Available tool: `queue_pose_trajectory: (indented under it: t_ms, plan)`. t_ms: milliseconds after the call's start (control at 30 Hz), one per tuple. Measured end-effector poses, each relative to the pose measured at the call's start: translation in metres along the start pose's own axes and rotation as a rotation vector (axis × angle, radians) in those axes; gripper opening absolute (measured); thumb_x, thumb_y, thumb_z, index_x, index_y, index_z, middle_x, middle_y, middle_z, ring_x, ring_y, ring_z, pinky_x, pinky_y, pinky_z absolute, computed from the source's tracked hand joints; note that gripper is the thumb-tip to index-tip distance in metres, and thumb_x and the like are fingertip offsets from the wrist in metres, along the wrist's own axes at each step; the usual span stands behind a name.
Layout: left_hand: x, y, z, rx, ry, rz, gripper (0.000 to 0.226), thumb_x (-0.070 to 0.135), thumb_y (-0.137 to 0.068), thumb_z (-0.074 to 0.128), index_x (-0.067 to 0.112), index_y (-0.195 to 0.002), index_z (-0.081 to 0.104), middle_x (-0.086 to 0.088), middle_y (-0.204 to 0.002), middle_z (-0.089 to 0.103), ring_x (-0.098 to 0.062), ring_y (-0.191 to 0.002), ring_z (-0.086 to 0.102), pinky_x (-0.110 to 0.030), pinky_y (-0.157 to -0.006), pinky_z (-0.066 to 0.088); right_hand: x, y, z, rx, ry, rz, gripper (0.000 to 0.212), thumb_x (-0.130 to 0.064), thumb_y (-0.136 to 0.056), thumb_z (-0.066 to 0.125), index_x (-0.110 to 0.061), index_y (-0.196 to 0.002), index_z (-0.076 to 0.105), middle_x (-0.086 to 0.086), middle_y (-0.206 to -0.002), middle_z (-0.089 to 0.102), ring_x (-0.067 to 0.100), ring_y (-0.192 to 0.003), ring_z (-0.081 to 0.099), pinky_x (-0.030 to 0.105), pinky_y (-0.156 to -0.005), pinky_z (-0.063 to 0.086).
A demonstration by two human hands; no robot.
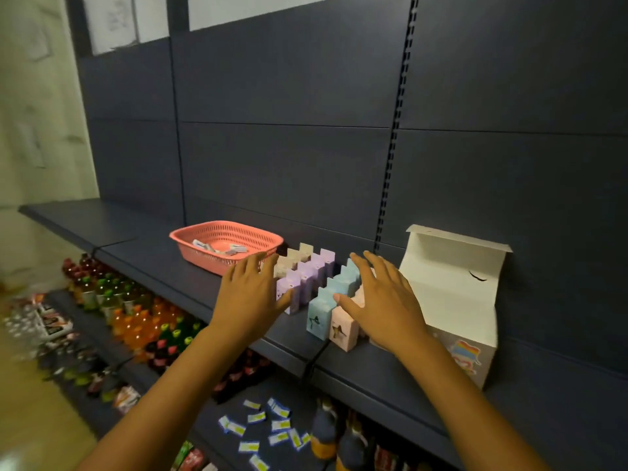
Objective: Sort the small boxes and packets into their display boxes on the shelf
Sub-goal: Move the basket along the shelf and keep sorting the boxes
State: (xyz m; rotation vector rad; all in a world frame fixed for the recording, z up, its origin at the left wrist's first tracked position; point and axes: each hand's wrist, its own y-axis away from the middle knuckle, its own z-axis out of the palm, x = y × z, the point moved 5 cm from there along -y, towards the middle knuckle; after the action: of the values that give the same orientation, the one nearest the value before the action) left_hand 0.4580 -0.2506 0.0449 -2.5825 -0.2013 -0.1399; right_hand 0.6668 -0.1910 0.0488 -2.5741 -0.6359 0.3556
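From your head camera, your left hand (pixel 249 294) is spread flat, fingers straight, against the left side of the rows of small boxes on the shelf (pixel 163 266), gripping nothing. Your right hand (pixel 380 300) is spread too, fingers lying over the pink boxes (pixel 345 329), thumb by the blue boxes (pixel 319 316). Between your hands stand purple boxes (pixel 306 277) and cream boxes (pixel 292 258). Left of them sits a red basket (pixel 258 234) with a few packets (pixel 234 249). Right of your right hand stands an open white display box (pixel 452 290), flap up.
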Motion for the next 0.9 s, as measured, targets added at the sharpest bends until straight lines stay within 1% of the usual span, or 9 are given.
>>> queue_pose_trajectory:
  t_ms: [167, 333, 533, 600, 733, 833, 900]
  plan:
    - [-0.033, -0.009, 0.003, -0.012, -0.004, -0.060, 0.075, 0.064, -0.090, 0.039, 0.024, -0.150, 0.020, -0.004, -0.157, 0.022, -0.025, -0.143, 0.022, -0.044, -0.117, 0.020, -0.025, -0.033, 0.025, 0.003, -0.018, -0.053, 0.078, -0.071, -0.085, 0.037, -0.033, -0.150, 0.015, -0.005, -0.159, 0.015, 0.020, -0.146, 0.014, 0.039, -0.116, 0.019]
    - [-0.080, -0.028, 0.012, -0.013, -0.026, -0.119, 0.076, 0.060, -0.090, 0.044, 0.024, -0.151, 0.017, -0.003, -0.157, 0.021, -0.023, -0.143, 0.023, -0.044, -0.118, 0.022, -0.058, -0.076, 0.065, -0.024, -0.094, -0.091, 0.078, -0.069, -0.084, 0.043, -0.033, -0.148, 0.018, -0.005, -0.158, 0.017, 0.020, -0.145, 0.018, 0.040, -0.115, 0.024]
    - [-0.137, -0.073, 0.026, 0.018, -0.092, -0.163, 0.074, 0.059, -0.091, 0.043, 0.023, -0.150, 0.020, -0.004, -0.156, 0.025, -0.024, -0.141, 0.027, -0.042, -0.116, 0.027, -0.093, -0.142, 0.103, -0.023, -0.104, -0.149, 0.081, -0.072, -0.084, 0.041, -0.032, -0.149, 0.014, -0.003, -0.158, 0.018, 0.021, -0.145, 0.018, 0.043, -0.116, 0.025]
    - [-0.152, -0.091, 0.031, 0.022, -0.098, -0.175, 0.073, 0.059, -0.092, 0.044, 0.023, -0.150, 0.021, -0.004, -0.155, 0.025, -0.023, -0.140, 0.027, -0.041, -0.116, 0.027, -0.103, -0.163, 0.113, -0.029, -0.110, -0.176, 0.081, -0.070, -0.085, 0.042, -0.031, -0.149, 0.013, -0.003, -0.157, 0.018, 0.021, -0.145, 0.018, 0.042, -0.115, 0.022]
    - [-0.179, -0.120, 0.044, 0.010, -0.115, -0.196, 0.071, 0.057, -0.091, 0.046, 0.022, -0.149, 0.024, -0.003, -0.153, 0.028, -0.023, -0.137, 0.031, -0.041, -0.114, 0.031, -0.121, -0.203, 0.137, -0.038, -0.151, -0.195, 0.081, -0.067, -0.084, 0.047, -0.031, -0.149, 0.015, -0.002, -0.156, 0.022, 0.021, -0.143, 0.021, 0.042, -0.115, 0.022]
    - [-0.206, -0.139, 0.052, 0.018, -0.127, -0.225, 0.070, 0.056, -0.090, 0.049, 0.021, -0.147, 0.029, -0.004, -0.151, 0.031, -0.024, -0.135, 0.035, -0.040, -0.112, 0.034, -0.133, -0.229, 0.156, -0.060, -0.161, -0.197, 0.081, -0.069, -0.083, 0.046, -0.032, -0.149, 0.015, -0.003, -0.156, 0.022, 0.021, -0.142, 0.022, 0.043, -0.115, 0.024]
    - [-0.222, -0.150, 0.058, 0.015, -0.132, -0.241, 0.070, 0.056, -0.090, 0.049, 0.021, -0.147, 0.029, -0.004, -0.149, 0.032, -0.023, -0.134, 0.035, -0.040, -0.111, 0.035, -0.140, -0.243, 0.167, -0.072, -0.156, -0.208, 0.081, -0.068, -0.084, 0.046, -0.032, -0.149, 0.015, -0.003, -0.155, 0.022, 0.020, -0.143, 0.022, 0.043, -0.116, 0.023]
